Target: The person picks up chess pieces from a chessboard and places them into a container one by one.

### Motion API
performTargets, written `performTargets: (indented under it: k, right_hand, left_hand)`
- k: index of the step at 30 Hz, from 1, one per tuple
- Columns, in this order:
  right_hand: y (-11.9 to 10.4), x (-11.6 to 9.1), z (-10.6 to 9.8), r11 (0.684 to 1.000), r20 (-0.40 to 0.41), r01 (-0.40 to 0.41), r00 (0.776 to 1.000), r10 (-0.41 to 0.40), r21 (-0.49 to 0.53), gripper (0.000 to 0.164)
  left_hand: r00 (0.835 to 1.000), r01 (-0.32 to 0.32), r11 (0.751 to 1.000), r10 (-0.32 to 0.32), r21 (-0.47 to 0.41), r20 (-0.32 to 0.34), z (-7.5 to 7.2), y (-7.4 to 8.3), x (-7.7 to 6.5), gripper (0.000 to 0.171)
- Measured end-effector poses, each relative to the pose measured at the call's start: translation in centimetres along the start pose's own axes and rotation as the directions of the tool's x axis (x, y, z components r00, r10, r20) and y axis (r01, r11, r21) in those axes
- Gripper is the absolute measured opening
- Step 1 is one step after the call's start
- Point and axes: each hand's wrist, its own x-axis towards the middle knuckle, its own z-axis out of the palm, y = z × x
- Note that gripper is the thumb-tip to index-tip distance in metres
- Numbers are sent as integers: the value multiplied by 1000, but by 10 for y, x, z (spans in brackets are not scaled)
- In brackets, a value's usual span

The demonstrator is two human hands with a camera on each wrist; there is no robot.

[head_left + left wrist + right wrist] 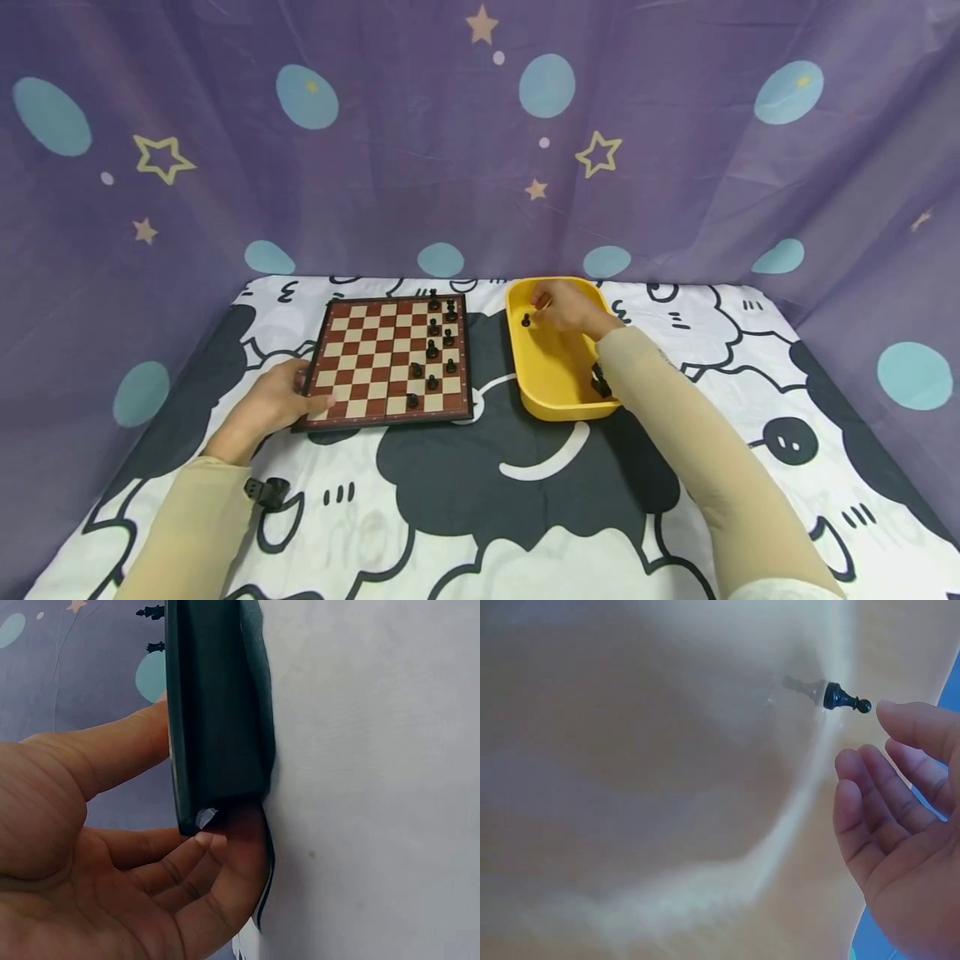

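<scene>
At the left edge of a red-and-cream chessboard, my left hand grips the near corner. In the left wrist view its thumb lies on the top face and the other fingers curl under the board's dark side. Several black chess pieces stand on the right part of the board. My right hand is inside a yellow bin, beside a black pawn. The right wrist view shows the fingers loosely bent and the thumb close to the head of the pawn, with a small gap between.
A cloth with black-and-white cartoon prints covers the table. Behind it hangs a purple curtain with stars and blue dots. A small black device sits at my left wrist. My right forearm crosses the bin's right side and hides part of it.
</scene>
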Motion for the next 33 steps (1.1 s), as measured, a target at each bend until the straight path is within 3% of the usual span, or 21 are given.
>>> performTargets:
  k: [6, 10, 18, 33]
  right_hand:
    - [2, -3, -8, 998, -28, -36, 999, 34, -48, 27]
    - [3, -6, -13, 999, -41, -36, 999, 35, -25, 28]
    - [-2, -15, -25, 998, -60, 15, 998, -11, 65, 29]
    - [-22, -28, -38, 994, -62, 66, 996, -61, 87, 28]
  left_hand:
    - [1000, -1, 1000, 1, 2, 1, 0, 1, -1, 85]
    - [1000, -3, 1000, 3, 4, 0, -1, 1, -1, 85]
    - [1000, -29, 1000, 29, 2, 0, 0, -2, 0, 83]
    - [1000, -10, 1000, 11, -17, 10, 1, 0, -2, 82]
